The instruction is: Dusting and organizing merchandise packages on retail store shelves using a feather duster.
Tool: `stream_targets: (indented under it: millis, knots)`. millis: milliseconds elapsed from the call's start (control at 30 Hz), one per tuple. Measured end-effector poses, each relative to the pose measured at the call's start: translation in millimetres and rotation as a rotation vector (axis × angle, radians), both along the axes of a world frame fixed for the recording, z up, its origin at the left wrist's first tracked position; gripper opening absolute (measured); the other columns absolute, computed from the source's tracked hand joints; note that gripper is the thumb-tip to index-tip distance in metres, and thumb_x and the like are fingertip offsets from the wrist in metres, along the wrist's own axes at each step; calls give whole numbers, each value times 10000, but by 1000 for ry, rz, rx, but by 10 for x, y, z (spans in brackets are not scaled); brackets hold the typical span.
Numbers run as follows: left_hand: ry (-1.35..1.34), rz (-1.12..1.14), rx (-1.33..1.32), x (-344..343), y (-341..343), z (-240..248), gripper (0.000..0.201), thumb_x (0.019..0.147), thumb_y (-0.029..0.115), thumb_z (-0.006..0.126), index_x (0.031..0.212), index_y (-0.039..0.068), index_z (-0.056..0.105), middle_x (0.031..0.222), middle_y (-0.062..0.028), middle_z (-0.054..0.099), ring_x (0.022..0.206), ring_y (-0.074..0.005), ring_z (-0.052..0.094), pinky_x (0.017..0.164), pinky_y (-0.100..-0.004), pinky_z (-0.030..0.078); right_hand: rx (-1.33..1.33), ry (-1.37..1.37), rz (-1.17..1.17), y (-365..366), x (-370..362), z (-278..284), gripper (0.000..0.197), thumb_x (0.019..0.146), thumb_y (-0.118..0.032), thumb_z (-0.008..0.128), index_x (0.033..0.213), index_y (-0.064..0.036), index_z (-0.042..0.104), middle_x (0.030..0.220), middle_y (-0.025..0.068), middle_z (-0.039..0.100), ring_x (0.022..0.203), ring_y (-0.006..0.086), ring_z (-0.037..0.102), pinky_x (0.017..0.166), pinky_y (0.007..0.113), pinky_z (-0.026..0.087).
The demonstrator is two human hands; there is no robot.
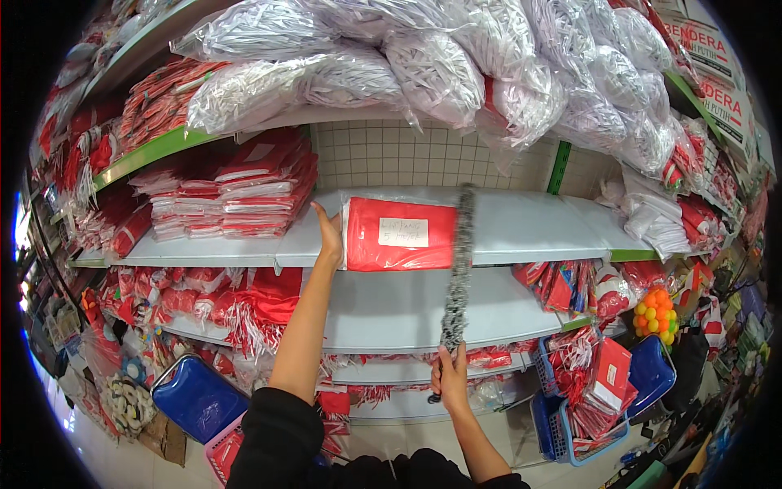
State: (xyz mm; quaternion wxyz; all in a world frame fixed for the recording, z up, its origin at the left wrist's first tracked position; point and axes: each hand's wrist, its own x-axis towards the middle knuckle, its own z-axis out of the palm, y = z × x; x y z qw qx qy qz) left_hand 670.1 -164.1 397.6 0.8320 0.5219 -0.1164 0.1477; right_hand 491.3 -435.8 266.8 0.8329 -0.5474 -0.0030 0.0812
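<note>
Head view. L hand (328, 232): at L edge of a flat red packet (397, 213) in clear plastic, thumb pointing up; fingers mostly hidden, so can't tell if it grips or only steadies. Packet is at front edge of the upper grey shelf (529, 228), about mid-width, w/ white handwritten label (403, 233) facing up.

R hand (450, 379): closed round the handle of a long grey fluffy duster (458, 306) (upper part motion-blurred). Duster runs near-vertical in view, its upper length overlapping packet's R end.

Surroundings: stacked red-and-white packets (257, 191) on same shelf, L of L hand. Clear bags of white strips (436, 77) bulge over shelf above. Tiled wall (391, 159) behind. Lower grey shelf (383, 310) below packet, w/ red goods (269, 297) at its L end. Lower R: light-blue basket (599, 451) w/ red packs; orange-and-yellow ball cluster (654, 314) above it.
</note>
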Motion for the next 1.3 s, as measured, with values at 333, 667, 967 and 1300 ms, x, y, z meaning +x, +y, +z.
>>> stream_targets:
  millis: [333,667,967,1300]
  knots:
    - [47,-20,-43,-42,-37,25,1051,742,773,88,1307,-98,251,1332,-175,358,1218,-249,370,1027,-335,252,-70,-57,-22,-28,242,79,454,874,-237,528,1236,-73,307,467,-22,352,337,57,303,295,214,227]
    - [41,614,413,94,-130,-53,726,842,458,474,1335,-13,224,1347,-215,284,1232,-330,313,1012,-350,256,-321,-217,-5,-304,260,-197,477,839,-226,590,1214,-14,385,480,-33,376,355,39,305,314,207,234]
    - [-425,1177,1364,-218,-450,191,451,747,196,594,1154,41,476,1103,-180,500,1109,-338,435,982,-486,257,-478,-364,-208,-664,258,-244,395,826,-198,602,1139,3,470,530,-12,427,423,34,356,370,209,269]
    - [-422,445,1754,-130,-1247,-79,511,878,403,427,1279,89,390,1267,-149,450,1226,-306,359,966,-594,241,-81,-75,-241,-765,28,136,238,866,-193,540,988,-86,366,447,-27,340,298,54,271,263,221,198]
